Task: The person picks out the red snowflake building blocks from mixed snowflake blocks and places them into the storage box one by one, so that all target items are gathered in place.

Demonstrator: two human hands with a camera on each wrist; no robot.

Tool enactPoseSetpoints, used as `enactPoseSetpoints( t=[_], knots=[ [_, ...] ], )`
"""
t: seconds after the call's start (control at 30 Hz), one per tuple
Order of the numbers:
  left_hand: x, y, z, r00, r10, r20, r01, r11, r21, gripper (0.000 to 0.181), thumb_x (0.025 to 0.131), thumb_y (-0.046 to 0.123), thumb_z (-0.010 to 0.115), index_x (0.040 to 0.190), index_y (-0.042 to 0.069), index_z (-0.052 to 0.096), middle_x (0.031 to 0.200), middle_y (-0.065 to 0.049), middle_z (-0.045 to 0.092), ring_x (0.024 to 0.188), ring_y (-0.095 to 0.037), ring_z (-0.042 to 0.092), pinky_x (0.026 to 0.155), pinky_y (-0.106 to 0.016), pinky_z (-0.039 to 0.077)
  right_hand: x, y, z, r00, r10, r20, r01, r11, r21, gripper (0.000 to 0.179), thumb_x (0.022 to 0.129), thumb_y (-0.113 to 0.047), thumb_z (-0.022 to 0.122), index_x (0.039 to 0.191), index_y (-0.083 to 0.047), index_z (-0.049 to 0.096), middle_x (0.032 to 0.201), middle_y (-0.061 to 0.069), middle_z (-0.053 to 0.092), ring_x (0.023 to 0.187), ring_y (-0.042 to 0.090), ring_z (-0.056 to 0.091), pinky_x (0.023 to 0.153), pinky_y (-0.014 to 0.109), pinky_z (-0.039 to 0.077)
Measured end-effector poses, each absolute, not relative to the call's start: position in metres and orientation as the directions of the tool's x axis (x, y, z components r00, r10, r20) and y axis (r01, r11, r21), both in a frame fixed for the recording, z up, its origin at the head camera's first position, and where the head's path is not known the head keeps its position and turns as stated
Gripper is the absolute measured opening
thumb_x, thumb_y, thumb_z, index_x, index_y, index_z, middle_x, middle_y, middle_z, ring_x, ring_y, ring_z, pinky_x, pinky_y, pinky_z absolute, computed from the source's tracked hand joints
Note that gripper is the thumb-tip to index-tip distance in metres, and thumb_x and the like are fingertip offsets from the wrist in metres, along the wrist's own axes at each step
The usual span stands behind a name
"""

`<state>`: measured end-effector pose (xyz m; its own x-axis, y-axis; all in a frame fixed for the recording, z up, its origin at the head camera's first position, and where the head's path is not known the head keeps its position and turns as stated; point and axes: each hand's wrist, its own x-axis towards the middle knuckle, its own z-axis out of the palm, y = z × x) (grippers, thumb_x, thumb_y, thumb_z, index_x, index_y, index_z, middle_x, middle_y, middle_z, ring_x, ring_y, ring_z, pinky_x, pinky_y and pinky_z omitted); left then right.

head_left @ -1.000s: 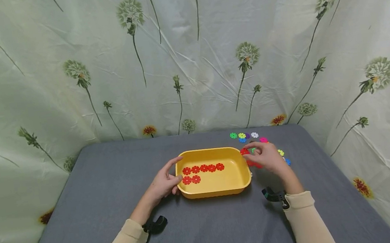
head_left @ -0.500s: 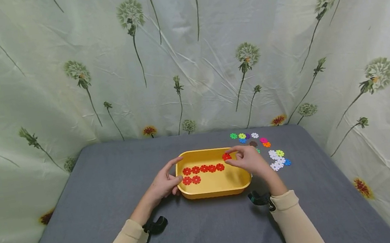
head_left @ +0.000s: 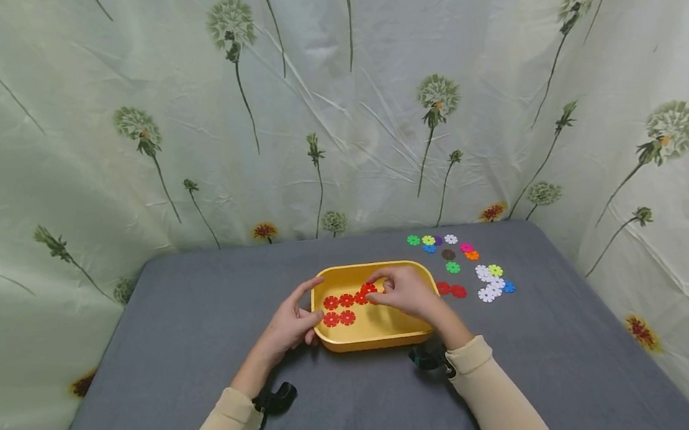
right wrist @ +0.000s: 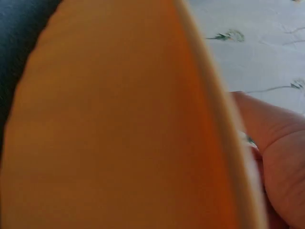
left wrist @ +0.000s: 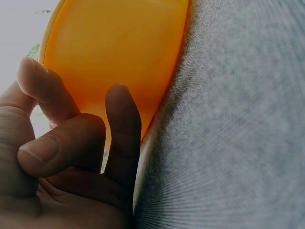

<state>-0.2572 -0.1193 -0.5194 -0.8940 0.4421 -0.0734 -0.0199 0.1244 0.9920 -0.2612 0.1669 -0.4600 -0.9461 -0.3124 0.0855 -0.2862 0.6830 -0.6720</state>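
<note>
A yellow plastic tray (head_left: 374,344) sits on the cloth-covered table in the head view. My left hand (head_left: 288,324) grips its left end, thumb at the rim and fingers along the outside; in the left wrist view, the fingers of that left hand (left wrist: 81,148) lie against the wall. Over the inside of the tray, my right hand (head_left: 403,293) pinches a red flower-shaped plastic disc (head_left: 368,289) between thumb and index finger. Below it lie red flower discs (head_left: 338,301) in two rows; the right hand hides part of the upper row. In the right wrist view, the tray wall covers most of that right hand (right wrist: 283,157).
Beside the tray's right end lie red discs (head_left: 451,290). Farther right are several white discs (head_left: 490,286), and a green disc (head_left: 452,267) and a brown disc (head_left: 448,254) lie behind. A flower-print curtain (head_left: 342,99) hangs along the table's back edge.
My right hand has moved left from the loose discs into the tray, carrying a red flower disc. My left hand has stayed at the tray's left end.
</note>
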Motion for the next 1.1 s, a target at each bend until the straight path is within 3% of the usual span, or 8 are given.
enactPoseSetpoints(
  t=[0.33,0.53,1.1],
  knots=[
    [-0.258,-0.120,-0.522,-0.887,0.454,-0.080,-0.026,0.124,0.992,0.071,0.102,0.013,0.064,0.165,0.027,0.034,0.054,0.003,0.061,0.044,-0.015,0.047,0.041,-0.025,0.034,-0.261,0.153,-0.479,-0.946,-0.323,0.026,-0.243,0.654,-0.716,0.030,0.091,-0.027,0.084,0.112,-0.006,0.079,0.057,-0.006,0.041,0.051,0.009,0.036,0.051,0.023,0.029],
    [-0.259,-0.118,-0.521,-0.896,0.435,-0.090,-0.035,0.134,0.990,0.068,0.103,0.012,0.064,0.163,0.030,0.036,0.053,0.003,0.060,0.043,-0.015,0.048,0.041,-0.024,0.034,-0.263,0.153,-0.484,-0.935,-0.355,0.027,-0.289,0.712,-0.640,0.028,0.092,-0.026,0.084,0.112,-0.007,0.078,0.057,-0.006,0.041,0.051,0.009,0.037,0.052,0.022,0.029],
    [-0.259,-0.119,-0.519,-0.896,0.436,-0.084,-0.029,0.132,0.991,0.066,0.105,0.013,0.063,0.162,0.033,0.038,0.053,0.003,0.060,0.043,-0.015,0.049,0.041,-0.024,0.033,-0.264,0.150,-0.488,-0.880,-0.473,-0.048,-0.373,0.749,-0.548,0.023,0.089,-0.024,0.087,0.108,-0.014,0.081,0.078,0.001,0.066,0.067,0.012,0.049,0.063,0.025,0.040]
  ],
)
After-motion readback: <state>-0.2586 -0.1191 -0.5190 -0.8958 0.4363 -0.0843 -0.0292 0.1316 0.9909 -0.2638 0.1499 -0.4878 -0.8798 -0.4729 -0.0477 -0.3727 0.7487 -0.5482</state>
